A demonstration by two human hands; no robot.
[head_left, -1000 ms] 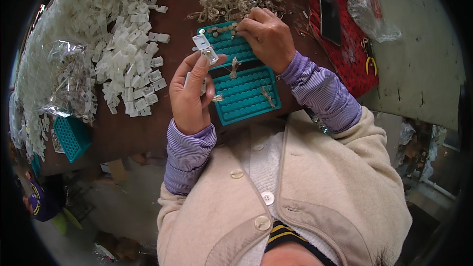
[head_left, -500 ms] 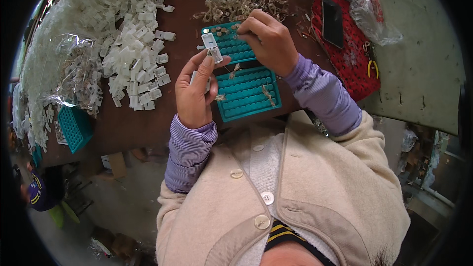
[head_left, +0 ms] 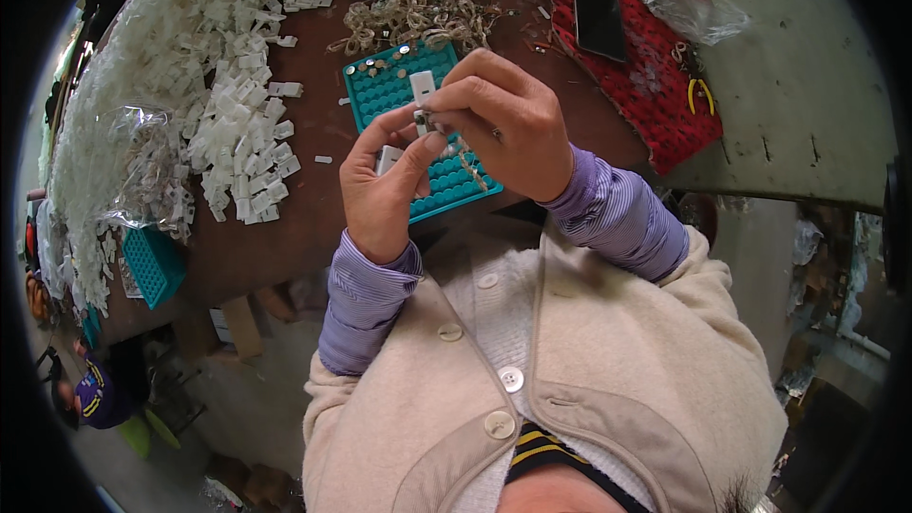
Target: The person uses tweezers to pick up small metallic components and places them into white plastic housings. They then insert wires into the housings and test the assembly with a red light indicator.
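My left hand (head_left: 378, 198) pinches a small white hinged plastic case (head_left: 422, 85), its lid standing up, between thumb and fingers. A second white case (head_left: 388, 160) is tucked in the same hand. My right hand (head_left: 508, 123) has its fingertips closed at the open case; whatever they pinch is too small and hidden to name. Beneath the hands lie two teal trays: the far tray (head_left: 366, 106) has several small round metal discs (head_left: 380, 66) along its far rows. On the near tray (head_left: 446, 194), partly covered by my hands, rests a small twisted wire bundle (head_left: 470, 169).
A large heap of white plastic cases (head_left: 242, 142) fills the left side. Bundled wires (head_left: 418, 17) lie beyond the trays. On the right, a red cloth (head_left: 655, 119) carries a black phone (head_left: 598, 14) and yellow-handled pliers (head_left: 701, 95). A teal basket (head_left: 154, 266) sits at the left edge.
My right hand has come from the far tray's discs to the white case in my left hand. The view has shifted, so the table things appear farther left.
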